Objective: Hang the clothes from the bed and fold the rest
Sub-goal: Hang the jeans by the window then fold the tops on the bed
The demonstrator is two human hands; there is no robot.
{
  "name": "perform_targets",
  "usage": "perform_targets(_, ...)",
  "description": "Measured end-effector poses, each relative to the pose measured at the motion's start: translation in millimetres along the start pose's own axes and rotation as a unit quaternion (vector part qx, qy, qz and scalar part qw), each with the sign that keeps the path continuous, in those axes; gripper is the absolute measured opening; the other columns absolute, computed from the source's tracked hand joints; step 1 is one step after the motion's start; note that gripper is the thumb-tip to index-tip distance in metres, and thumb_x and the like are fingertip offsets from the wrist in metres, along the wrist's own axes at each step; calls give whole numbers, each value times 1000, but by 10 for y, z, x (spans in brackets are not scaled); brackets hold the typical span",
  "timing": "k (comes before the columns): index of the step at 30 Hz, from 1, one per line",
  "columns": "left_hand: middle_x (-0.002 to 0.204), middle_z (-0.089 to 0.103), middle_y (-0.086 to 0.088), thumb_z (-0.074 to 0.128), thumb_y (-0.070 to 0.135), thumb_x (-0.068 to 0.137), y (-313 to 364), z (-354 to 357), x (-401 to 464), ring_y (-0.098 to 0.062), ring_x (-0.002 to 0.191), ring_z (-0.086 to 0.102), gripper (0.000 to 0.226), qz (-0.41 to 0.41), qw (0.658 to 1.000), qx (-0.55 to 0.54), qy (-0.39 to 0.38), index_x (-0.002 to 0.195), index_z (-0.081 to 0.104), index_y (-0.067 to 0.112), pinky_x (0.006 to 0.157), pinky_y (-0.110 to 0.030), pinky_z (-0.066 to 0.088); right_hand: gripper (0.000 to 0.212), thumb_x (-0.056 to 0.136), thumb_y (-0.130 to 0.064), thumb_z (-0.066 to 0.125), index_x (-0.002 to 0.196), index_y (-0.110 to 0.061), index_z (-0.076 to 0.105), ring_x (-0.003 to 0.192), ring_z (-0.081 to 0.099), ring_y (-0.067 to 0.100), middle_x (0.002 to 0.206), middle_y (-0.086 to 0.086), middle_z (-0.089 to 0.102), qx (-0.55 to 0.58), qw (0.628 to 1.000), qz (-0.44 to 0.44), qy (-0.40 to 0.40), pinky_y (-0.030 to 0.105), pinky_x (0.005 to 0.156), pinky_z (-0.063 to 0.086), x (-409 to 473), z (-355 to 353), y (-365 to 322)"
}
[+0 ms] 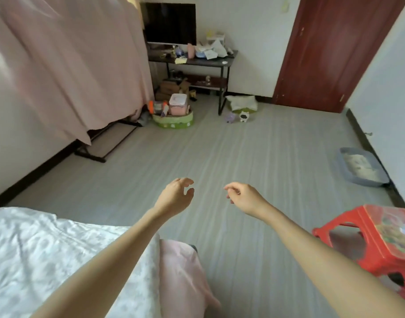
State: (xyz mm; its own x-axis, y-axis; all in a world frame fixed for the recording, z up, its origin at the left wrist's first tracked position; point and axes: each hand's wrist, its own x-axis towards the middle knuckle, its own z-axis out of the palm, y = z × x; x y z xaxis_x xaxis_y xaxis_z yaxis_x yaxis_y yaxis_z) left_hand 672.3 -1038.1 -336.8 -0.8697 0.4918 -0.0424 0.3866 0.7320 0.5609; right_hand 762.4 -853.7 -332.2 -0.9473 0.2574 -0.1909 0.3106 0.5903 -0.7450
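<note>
Both my grips released, held out over the bedroom floor.

My left hand (pixel 175 195) and right hand (pixel 241 197) hang loosely curled, holding nothing, above the grey striped floor (pixel 254 157). The bed (pixel 36 249), under a crinkled white patterned cover, sits at my lower left with pink cloth (pixel 183 271) draped off its edge. A glossy red plastic stool (pixel 380 244) stands at my right. Beyond: pink curtain (pixel 70 65), a cluttered dark surface (pixel 197 60), a red-brown door (pixel 330 53).

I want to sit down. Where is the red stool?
The red plastic stool stands on the grey floor at the lower right of the head view, just beyond the person's right forearm, nearer than the grey tray by the wall.
</note>
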Motion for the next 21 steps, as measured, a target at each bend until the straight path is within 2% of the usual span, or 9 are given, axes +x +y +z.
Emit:
perform_targets(9,121,58,-8,47,17,93,-285,-218,1478,-22,112,54,31,-68,993,-53,84,122,56,11,94,-26,39,27,96,-14,40,113,-8,61,92,62,26,99,9,65,-12,997,-53,-49,32,85,47,1993,-178,-232)
perform_targets(14,120,58,-9,46,16,93,-379,-391,2452,-23,109,54,30,-142,975,-87,146,122,55,11,93,-26,39,23,95,-10,42,107,-8,61,83,58,19,79,-3,60,1,992,-91,-86,36,86,48,3163,-435,-425)
perform_targets(17,121,57,-8,46,16,94,-395,-542,2865,-22,109,54,30,-176,963,-103,177,122,55,10,92,-26,39,23,94,-9,42,106,-8,62,86,59,23,81,0,62,-19,986,-113,-124,40,87,50,3822,-489,-666)
perform_targets(21,120,56,-6,45,19,94,-717,-845,2969,-20,110,53,31,-225,943,-92,226,123,54,12,94,-27,41,26,93,-8,40,106,-8,62,86,59,22,84,2,63,-45,970,-156,-179,36,85,49,4423,-98,-1206)
